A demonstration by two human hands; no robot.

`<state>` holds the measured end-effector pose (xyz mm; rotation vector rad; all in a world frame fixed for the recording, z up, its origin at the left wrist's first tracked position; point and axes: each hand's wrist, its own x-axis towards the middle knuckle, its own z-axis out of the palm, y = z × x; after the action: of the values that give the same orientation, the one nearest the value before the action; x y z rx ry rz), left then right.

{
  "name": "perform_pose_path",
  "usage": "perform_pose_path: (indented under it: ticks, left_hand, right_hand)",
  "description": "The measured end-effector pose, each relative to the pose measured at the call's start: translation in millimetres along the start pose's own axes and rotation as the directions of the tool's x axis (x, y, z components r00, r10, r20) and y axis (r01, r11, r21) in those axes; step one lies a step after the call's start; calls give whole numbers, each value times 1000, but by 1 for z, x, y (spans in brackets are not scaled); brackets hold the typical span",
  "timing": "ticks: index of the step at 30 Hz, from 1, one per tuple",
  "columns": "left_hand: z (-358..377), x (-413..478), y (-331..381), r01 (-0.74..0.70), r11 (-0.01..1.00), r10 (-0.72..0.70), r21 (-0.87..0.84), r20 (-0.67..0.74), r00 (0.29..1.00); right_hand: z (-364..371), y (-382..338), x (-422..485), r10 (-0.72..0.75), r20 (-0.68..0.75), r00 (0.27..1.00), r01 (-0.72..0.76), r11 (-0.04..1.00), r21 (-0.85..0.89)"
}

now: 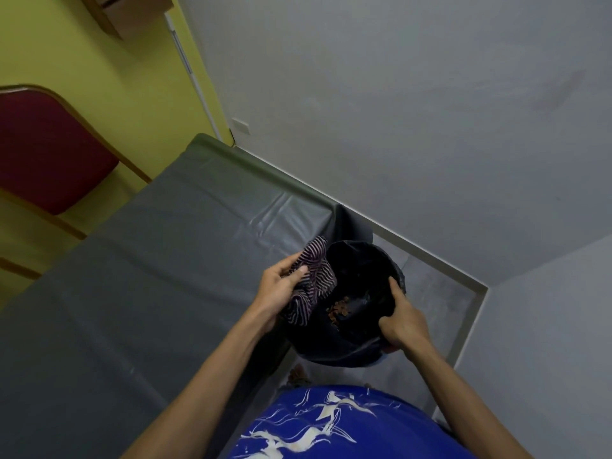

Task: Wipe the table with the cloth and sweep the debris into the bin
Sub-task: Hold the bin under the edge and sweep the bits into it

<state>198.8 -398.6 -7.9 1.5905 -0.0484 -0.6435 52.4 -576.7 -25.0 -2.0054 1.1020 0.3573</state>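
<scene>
Shaking debris [338,311] off the striped cloth [311,286] clutched in the left hand [281,289] into the bin [357,346], whose rim the right hand [402,321] grips beside the table [165,260]; next, judging by this, set the bin down.

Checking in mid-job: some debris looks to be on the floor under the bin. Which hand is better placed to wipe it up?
Probably the left hand. It already holds the striped cloth at the bin's rim, while the right hand grips the bin's far rim, steadying it over the floor debris.

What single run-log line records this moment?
left hand: holds cloth | right hand: grips bin rim | debris: inside bin
</scene>
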Motion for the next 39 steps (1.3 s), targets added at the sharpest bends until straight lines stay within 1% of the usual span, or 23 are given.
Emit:
perform_pose_path:
  ticks: [1,2,3,4,5,6,8,10,11,12,14,18,20,24,26,27,29,31,32,36,39]
  left_hand:
    - [-2,3,3,15,999,-15,-34,-17,1000]
    - [-7,8,7,-12,1000,13,20,-39,999]
    - [-14,15,9,-63,987,73,146,-67,995]
    - [-22,22,10,-117,946,150,302,-89,985]
    - [-30,29,12,-141,873,219,467,-118,968]
    - [-38,36,12,-123,790,268,601,-159,950]
    - [-49,43,13,-4,643,290,766,-239,927]
    - [-56,46,11,89,498,237,862,-235,943]
    - [-58,47,10,104,444,214,890,-218,952]
    - [-58,47,7,99,405,208,909,-197,958]
    - [-55,44,4,77,377,224,923,-172,959]
    - [-47,32,-1,42,366,298,930,-160,941]
    - [-42,25,-5,9,379,372,925,-162,914]
    - [-21,-1,-21,-146,343,578,928,-86,812]
    - [-10,-16,-33,-225,355,613,907,-45,789]
    - [-6,-21,-40,-256,379,607,889,-30,794]
    - [0,-30,-55,-285,453,551,845,-14,834]
    - [5,-36,-66,-256,536,458,805,-23,889]
    - [6,-38,-70,-228,564,411,794,-30,911]
    - [16,-45,-79,-78,606,229,792,-79,970]
    - [21,-46,-82,31,698,53,715,-95,994]
  right_hand:
    - [0,0,0,2,0,1000,-2,1000,5]
    - [1,0,-1,1,-1,1000,-1,1000,10]
    - [1,0,-1,-1,-1,1000,1,1000,12]
    - [1,0,-2,-1,0,1000,1,1000,14]
    - [1,0,-3,0,0,1000,0,1000,17]
    - [0,1,-4,1,-1,1000,-1,1000,19]
    - [0,2,-6,0,-6,1000,0,1000,19]
    - [0,1,-8,-3,-9,1000,3,1000,16]
    - [0,2,-8,-6,-11,1000,6,1000,19]
    - [0,2,-9,-4,-11,1000,4,1000,23]
    - [-1,3,-9,0,-10,1000,0,1000,26]
    - [-1,4,-10,3,-5,1000,-3,1000,26]
    - [-1,5,-10,6,-1,1000,-6,1000,23]
    - [-2,8,-10,12,5,1000,-12,999,30]
    - [-3,11,-11,13,7,1000,-13,999,32]
    - [-4,13,-12,14,7,1000,-14,999,37]
    - [-4,18,-13,16,19,1000,-17,998,64]
    - [-6,23,-15,22,29,999,-25,994,108]
    - [-8,26,-17,28,28,999,-31,991,130]
    - [-16,40,-22,63,6,998,-63,974,216]
    - [-19,53,-24,94,8,996,-92,954,284]
